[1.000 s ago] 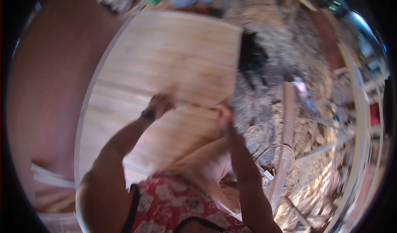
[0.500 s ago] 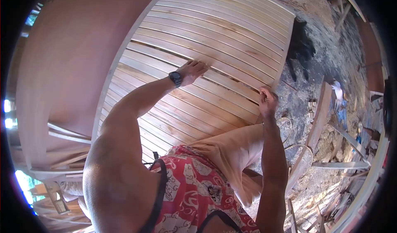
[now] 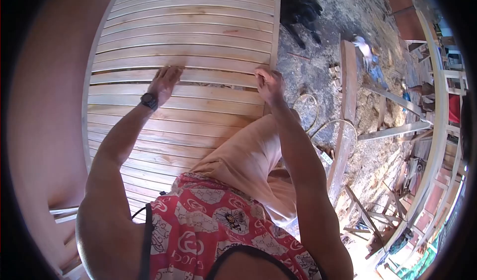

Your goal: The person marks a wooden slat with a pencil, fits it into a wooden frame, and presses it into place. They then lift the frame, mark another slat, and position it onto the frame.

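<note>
A wooden slat (image 3: 214,75) lies across a pale slatted panel (image 3: 213,99), with dark gaps along its two long edges. My left hand (image 3: 165,84), a black watch on its wrist, has its fingers bent over the slat near the middle; its thumb is hidden. At the slat's right end, beside the frame rail, my right hand (image 3: 270,84) is closed with the fingertips pinched on the slat. More slats run parallel above and below, set in the panel's side rails.
A large smooth brown board (image 3: 52,106) stands along the left. To the right, sawdust-strewn ground holds a long plank (image 3: 349,84), looped cord (image 3: 340,122) and a white power strip (image 3: 325,157). A black, dog-like shape (image 3: 299,13) lies beyond the panel's right rail.
The view has swung, so the panel and both hands appear farther left. Both hands remain at the slat, the left near its middle and the right at its end.
</note>
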`<move>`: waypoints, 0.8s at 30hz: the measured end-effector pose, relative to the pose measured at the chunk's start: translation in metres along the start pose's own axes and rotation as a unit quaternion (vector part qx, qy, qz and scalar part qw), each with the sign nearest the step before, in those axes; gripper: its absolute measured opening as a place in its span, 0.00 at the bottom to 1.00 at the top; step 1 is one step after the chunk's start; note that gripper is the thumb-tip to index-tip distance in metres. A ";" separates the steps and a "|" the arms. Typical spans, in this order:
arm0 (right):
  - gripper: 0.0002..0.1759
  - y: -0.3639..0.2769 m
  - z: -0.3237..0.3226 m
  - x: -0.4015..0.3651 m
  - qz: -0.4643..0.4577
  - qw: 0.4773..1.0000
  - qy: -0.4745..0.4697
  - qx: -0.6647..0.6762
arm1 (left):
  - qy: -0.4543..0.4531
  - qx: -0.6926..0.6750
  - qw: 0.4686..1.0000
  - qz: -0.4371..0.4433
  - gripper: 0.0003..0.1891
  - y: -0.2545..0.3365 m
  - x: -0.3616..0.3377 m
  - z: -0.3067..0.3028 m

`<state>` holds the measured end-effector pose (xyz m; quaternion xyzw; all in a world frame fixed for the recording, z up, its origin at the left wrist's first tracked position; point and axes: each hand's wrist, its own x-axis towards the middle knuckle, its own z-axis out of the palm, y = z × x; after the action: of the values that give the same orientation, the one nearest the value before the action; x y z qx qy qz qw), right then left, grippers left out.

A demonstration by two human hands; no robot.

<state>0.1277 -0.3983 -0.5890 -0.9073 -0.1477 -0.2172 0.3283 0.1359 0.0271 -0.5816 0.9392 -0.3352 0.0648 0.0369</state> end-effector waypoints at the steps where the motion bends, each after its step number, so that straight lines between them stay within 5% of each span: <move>1: 0.09 0.001 0.001 -0.002 0.027 0.999 -0.026 0.014 | -0.004 -0.009 1.000 0.001 0.25 0.000 0.000 -0.002; 24: 0.10 0.004 0.003 -0.002 -0.007 1.000 -0.013 -0.027 | 0.068 -0.044 0.997 0.006 0.19 0.023 0.025 -0.007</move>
<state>0.1280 -0.3998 -0.5939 -0.9175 -0.1521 -0.2116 0.3006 0.1393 -0.0054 -0.5700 0.9280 -0.3401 0.1139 0.1005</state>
